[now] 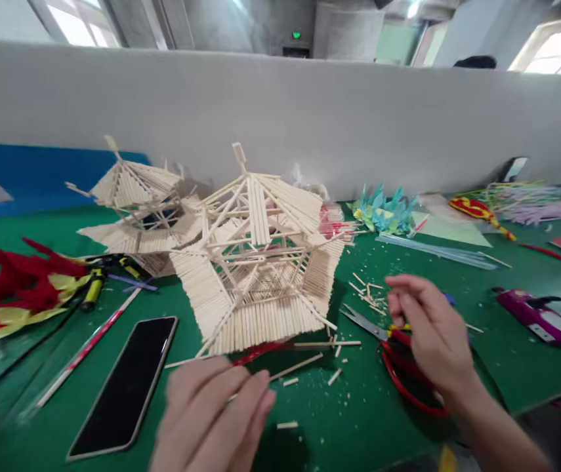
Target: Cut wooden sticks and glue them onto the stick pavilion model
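My left hand (214, 416) is at the bottom centre, blurred, with its fingers curled together. A thin wooden stick (297, 367) runs out from between them to the right. My right hand (430, 328) is raised above the scissors, thumb and index finger pinched; anything between them is too small to make out. Beneath it lie red-handled scissors (366, 321), blades partly apart, pointing left. In front of both hands stands a pavilion model (255, 321) built of wooden sticks, with a tiered roof. Cut stick pieces (371, 295) lie scattered beside it.
A second stick pavilion (135, 190) stands back left. A phone (125, 387) lies left of my left hand. Red paper folds (19, 282) are at the far left, a turquoise paper piece (386, 206) at the back. A purple case (539, 314) lies right. A grey partition (260, 98) closes the table's back.
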`<state>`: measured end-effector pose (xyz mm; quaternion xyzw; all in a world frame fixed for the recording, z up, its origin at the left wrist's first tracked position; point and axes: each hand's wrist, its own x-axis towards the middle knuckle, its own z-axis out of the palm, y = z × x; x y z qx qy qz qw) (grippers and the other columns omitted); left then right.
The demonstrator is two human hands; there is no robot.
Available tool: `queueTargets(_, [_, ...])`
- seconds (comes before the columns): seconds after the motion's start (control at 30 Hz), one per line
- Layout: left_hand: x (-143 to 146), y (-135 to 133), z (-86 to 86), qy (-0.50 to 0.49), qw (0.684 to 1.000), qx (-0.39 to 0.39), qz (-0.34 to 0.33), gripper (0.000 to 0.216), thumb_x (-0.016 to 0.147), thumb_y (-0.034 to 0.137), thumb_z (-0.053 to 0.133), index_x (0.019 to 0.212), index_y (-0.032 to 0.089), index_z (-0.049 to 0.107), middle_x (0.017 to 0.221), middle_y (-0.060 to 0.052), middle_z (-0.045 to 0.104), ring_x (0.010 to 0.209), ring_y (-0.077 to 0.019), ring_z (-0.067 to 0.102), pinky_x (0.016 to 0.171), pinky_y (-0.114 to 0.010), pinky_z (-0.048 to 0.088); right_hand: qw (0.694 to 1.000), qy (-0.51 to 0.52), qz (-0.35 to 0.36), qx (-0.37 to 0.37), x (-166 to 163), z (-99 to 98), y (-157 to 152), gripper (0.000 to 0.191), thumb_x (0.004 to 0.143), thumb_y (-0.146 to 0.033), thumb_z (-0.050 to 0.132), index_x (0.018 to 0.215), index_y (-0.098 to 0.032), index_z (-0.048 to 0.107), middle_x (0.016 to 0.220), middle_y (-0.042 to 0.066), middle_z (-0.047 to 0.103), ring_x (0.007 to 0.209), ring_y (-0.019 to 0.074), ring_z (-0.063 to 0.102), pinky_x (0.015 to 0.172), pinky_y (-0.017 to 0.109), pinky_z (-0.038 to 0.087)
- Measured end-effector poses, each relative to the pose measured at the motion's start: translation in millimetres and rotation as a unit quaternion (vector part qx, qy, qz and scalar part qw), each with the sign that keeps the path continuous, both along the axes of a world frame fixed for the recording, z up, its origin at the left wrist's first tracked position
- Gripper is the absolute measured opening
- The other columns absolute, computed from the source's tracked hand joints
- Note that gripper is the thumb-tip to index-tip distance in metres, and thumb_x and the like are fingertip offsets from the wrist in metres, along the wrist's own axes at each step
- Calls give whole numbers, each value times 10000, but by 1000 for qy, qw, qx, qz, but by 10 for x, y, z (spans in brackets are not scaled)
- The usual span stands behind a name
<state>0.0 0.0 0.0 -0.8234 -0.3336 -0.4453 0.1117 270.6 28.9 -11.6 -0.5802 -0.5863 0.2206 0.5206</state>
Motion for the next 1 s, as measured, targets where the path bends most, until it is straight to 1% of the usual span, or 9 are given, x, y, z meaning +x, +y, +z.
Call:
queueTargets(0.1, [152,-31,-427,82,996,-43,-5,136,839,112,481,864,96,614,719,-72,634,672,-183,555,606,-319,476,997,3,18,-79,1,-375,-214,208,907,-329,342,983,-245,516,594,-51,432,504,105,423,480,205,368])
queueTargets(0.17, [204,-25,-642,183,977,-105,31,180,841,110,457,926,107,616,803,-107,671,714,-227,596,604,-361,502,990,11,7,-139,-5,-562,-336,248,909,-368,326,1027,-235,498,564,-55,409,482,115,407,445,213,349])
queueTargets(0.23, [222,6,-783,222,965,-131,46,194,813,72,459,892,92,635,807,-135,683,704,-254,622,580,-382,518,984,19,-5,-178,-18,-684,-435,278,898,-402,343,1062,-225,480,588,-46,422,505,124,422,456,221,360])
queueTargets(0.3, [229,52,-859,255,954,-148,53,217,782,27,455,853,82,652,779,-140,689,673,-261,638,560,-387,528,981,23,-9,-193,-36,-754,-516,298,881,-423,376,1074,-215,468,634,-34,441,544,129,443,490,228,383])
queueTargets(0.47, [283,137,-895,317,929,-177,76,233,731,-20,471,760,99,670,730,-119,693,656,-268,652,583,-399,530,976,34,-3,-216,-100,-829,-656,334,864,-449,388,1052,-187,474,688,-10,468,601,143,471,541,240,409])
queueTargets(0.6, [306,150,-874,318,925,-192,77,223,690,-42,513,666,131,652,673,-78,679,634,-232,641,606,-356,523,972,42,10,-230,-144,-855,-705,341,859,-455,384,1016,-175,500,701,4,485,622,151,489,565,243,425])
queueTargets(0.73, [260,162,-895,275,939,-194,75,201,743,23,505,624,143,613,633,-66,648,621,-230,626,588,-370,514,971,46,17,-235,-177,-835,-707,353,847,-465,395,990,-167,519,688,6,484,616,153,489,560,238,429])
queueTargets(0.87, [207,143,-928,202,962,-172,57,189,789,64,467,687,147,603,665,-62,655,636,-221,621,609,-375,497,968,64,32,-241,-252,-796,-690,355,842,-461,413,974,-156,539,715,24,514,645,157,497,583,239,427])
queueTargets(1.0, [237,59,-881,130,980,-147,27,154,811,78,469,758,150,594,725,-60,667,635,-187,582,622,-338,456,954,157,74,-244,-410,-778,-649,308,829,-420,493,990,-167,561,754,17,527,648,134,483,587,222,407])
